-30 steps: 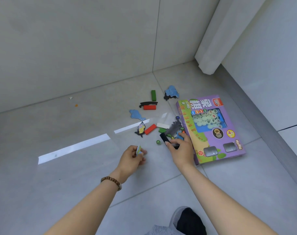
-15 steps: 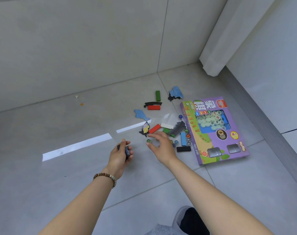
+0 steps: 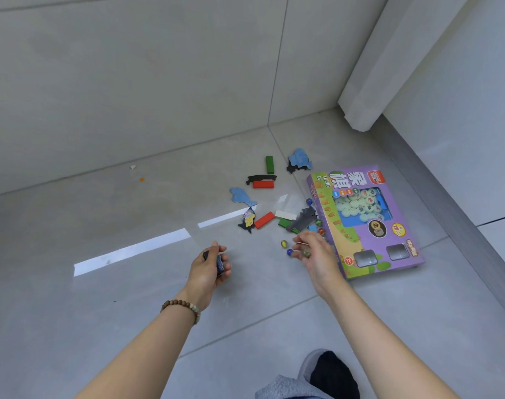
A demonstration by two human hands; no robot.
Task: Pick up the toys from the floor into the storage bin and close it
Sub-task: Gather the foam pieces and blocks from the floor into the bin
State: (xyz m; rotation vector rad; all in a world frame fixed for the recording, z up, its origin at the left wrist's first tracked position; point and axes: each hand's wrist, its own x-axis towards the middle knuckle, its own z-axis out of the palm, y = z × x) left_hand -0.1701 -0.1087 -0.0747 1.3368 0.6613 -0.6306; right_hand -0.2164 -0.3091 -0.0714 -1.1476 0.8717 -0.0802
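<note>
Small toys lie scattered on the grey tile floor: a green block (image 3: pixel 269 164), two red blocks (image 3: pixel 263 184) (image 3: pixel 264 220), a white block (image 3: pixel 285 215), blue animal cut-outs (image 3: pixel 241 195) (image 3: pixel 300 158), a grey shark shape (image 3: pixel 304 218) and several marbles (image 3: pixel 283 243). My left hand (image 3: pixel 209 267) grips a dark blue-black piece. My right hand (image 3: pixel 314 251) pinches a marble just left of the purple chess game box (image 3: pixel 363 220). No storage bin is in view.
A wall runs along the back. White cabinet fronts with a grey skirting (image 3: pixel 447 203) stand on the right. My knee and a dark shoe (image 3: pixel 329 375) show at the bottom edge. Two tiny scraps (image 3: pixel 137 172) lie far left.
My right hand has moved right, back toward the box, and now pinches a marble. My left hand still holds the dark piece, turned more toward me.
</note>
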